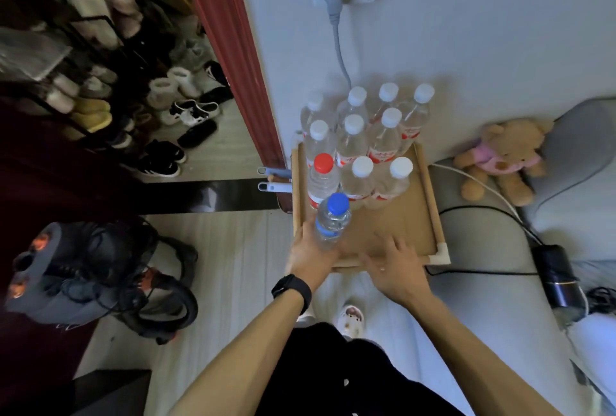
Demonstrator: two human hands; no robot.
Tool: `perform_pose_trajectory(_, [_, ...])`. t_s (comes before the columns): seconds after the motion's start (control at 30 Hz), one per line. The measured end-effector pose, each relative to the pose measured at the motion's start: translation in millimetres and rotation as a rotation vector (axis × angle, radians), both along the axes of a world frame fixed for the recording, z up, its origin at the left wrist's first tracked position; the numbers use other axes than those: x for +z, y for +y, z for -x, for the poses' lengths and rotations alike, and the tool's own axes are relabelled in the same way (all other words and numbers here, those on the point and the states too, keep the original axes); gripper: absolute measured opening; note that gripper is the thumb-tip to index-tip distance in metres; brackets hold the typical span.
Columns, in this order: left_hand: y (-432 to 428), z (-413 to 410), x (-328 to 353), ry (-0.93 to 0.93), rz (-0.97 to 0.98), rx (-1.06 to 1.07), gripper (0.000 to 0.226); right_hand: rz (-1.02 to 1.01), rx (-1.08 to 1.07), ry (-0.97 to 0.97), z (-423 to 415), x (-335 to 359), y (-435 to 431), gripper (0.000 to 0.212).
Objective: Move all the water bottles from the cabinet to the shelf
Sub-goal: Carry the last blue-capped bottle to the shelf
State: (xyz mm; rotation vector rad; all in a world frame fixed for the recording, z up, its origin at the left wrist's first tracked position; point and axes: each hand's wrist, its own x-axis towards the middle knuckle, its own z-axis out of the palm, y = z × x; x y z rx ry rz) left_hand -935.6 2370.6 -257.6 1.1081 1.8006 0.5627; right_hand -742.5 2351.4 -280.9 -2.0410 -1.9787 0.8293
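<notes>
My left hand (311,257) grips a clear water bottle with a blue cap (333,219) near its base, at the front left corner of a wooden shelf top (405,225). Behind it stands a red-capped bottle (322,179). Several white-capped bottles (383,135) fill the back of the shelf against the wall. My right hand (396,265) hovers with its fingers spread over the shelf's front edge, holding nothing.
A grey cable (340,45) runs down the wall from a socket to behind the bottles. A teddy bear (503,159) and a grey cushion lie to the right, with black cords near them. Shoes (186,112) and a rack are at the left, past a red door frame.
</notes>
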Motion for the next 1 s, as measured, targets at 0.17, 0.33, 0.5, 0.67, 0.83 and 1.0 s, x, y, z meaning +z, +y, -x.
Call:
perform_pose_trajectory(0.17, [-2,-8,7,0.034,-0.069,0.027,0.061,0.081,0.198,-0.236,-18,-43,-25,0.088])
perform_pose_trajectory(0.33, [-4,-15,12,0.031,-0.136,0.106,0.073,0.098,0.27,-0.301,-24,-49,-30,0.093])
perform_pose_trajectory(0.5, [-1,-15,13,0.013,-0.142,0.088,0.064,0.101,0.308,-0.304,-27,-45,-27,0.093])
perform_pose_trajectory(0.67, [12,7,17,0.014,-0.095,-0.035,0.08,0.129,0.328,-0.291,-27,-43,-26,0.091])
perform_pose_trajectory(0.83, [17,17,15,-0.024,-0.035,-0.074,0.078,0.128,0.334,-0.302,-27,-43,-27,0.093])
perform_pose_trajectory(1.0, [13,1,10,0.012,-0.044,0.013,0.08,0.126,0.367,-0.331,-33,-43,-24,0.09])
